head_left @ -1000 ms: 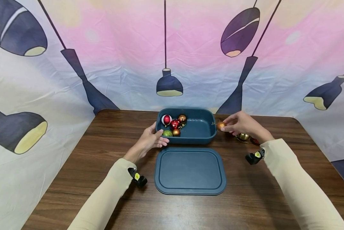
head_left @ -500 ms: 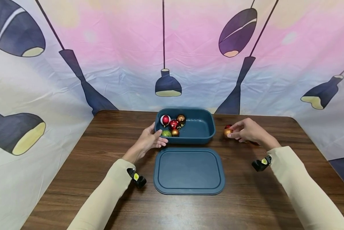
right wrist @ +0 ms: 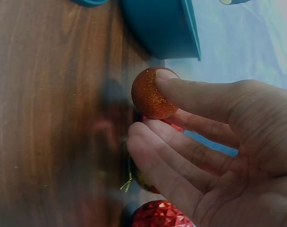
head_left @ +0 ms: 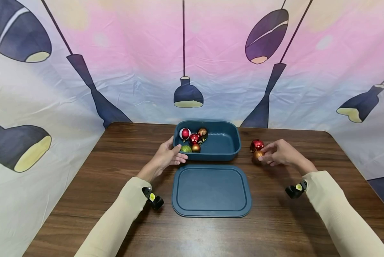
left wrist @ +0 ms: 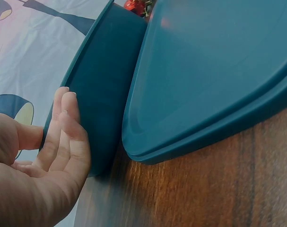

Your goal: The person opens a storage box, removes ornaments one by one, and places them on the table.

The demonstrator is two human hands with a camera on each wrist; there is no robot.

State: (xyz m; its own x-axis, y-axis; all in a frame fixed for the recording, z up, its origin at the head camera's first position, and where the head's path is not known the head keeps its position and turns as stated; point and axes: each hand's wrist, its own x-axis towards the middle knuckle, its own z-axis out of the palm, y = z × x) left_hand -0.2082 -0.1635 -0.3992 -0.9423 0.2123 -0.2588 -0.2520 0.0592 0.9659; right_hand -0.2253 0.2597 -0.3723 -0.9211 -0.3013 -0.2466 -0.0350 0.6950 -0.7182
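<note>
My right hand pinches an orange glitter Christmas bauble between thumb and fingers, low over the table right of the box. Just behind it sits a shiny red bauble. My left hand holds the left end of a dark blue-green box, thumb at the rim and fingers along the outer wall. Inside the box, towards its left side, are a red-and-white bauble, a red one, a green glitter one and two copper-coloured ones.
A matching lid lies flat in front of the box on the wooden table. In the right wrist view, a faceted red bauble and a partly hidden gold one lie beneath the right hand. A printed cloth hangs behind the table.
My right hand has carried the orange bauble away from the box's right end, rightwards and nearer to me. The red bauble behind it has come into view. The left hand stays at the box.
</note>
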